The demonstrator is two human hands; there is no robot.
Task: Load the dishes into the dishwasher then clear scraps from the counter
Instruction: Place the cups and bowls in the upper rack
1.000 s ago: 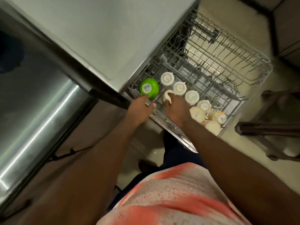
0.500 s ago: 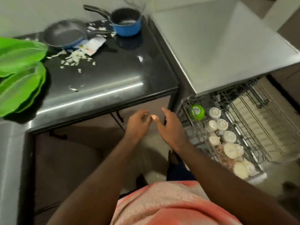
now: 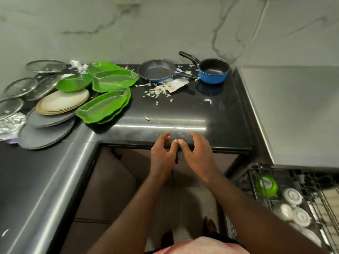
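Both hands are empty at center frame, left hand (image 3: 162, 154) and right hand (image 3: 197, 153) loosely spread, thumbs touching. Green trays (image 3: 104, 107) and scraps (image 3: 157, 90) sit upper left on the counter (image 3: 183, 114), dishwasher rack (image 3: 293, 198) lower right.

Dim, greenish light; glare streaks the counter (image 3: 165, 125) edge, corners bend, perhaps slight motion blur.

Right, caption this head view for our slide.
Left hand and right hand, empty, by the counter; green trays, pans, scraps waiting.

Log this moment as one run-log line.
left hand open, empty | right hand open, empty | dishwasher rack: cups loaded | counter: frying pan, saucepan, green trays, plates, scraps waiting
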